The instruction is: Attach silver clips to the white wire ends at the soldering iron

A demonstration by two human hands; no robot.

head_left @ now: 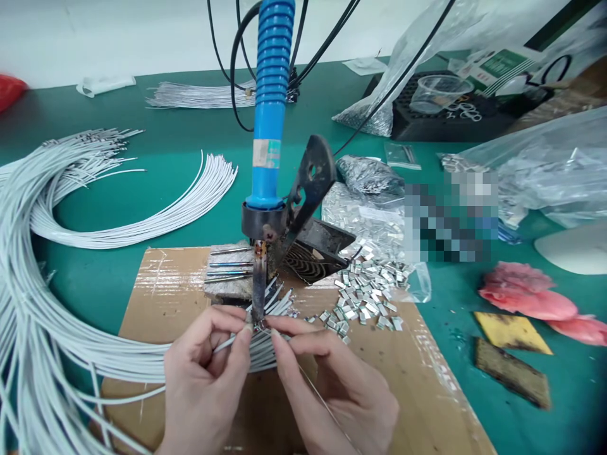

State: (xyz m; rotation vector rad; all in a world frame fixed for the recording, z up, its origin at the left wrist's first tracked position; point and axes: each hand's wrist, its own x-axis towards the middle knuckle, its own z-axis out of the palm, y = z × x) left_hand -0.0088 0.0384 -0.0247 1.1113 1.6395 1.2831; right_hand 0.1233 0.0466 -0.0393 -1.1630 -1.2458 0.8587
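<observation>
A blue-handled soldering iron point(270, 114) stands upright in a black metal stand point(310, 237), its tip point(258, 287) pointing down at the cardboard sheet point(427, 392). My left hand point(203, 385) pinches the end of a white wire point(230, 343) and holds it at the tip. My right hand point(332, 385) pinches a thin strand, perhaps solder wire point(315, 395), against the same spot just under the tip. Both hands meet fingertip to fingertip there. What sits between the fingertips is too small to name.
A big bundle of white wires point(42, 316) curves along the left, with more bundles point(142, 221) behind. Small metal clips point(367, 297) lie scattered right of the iron. Plastic bags point(545, 170), a black tray point(446, 120), pink scraps point(531, 297) and sponge pieces point(512, 373) lie right.
</observation>
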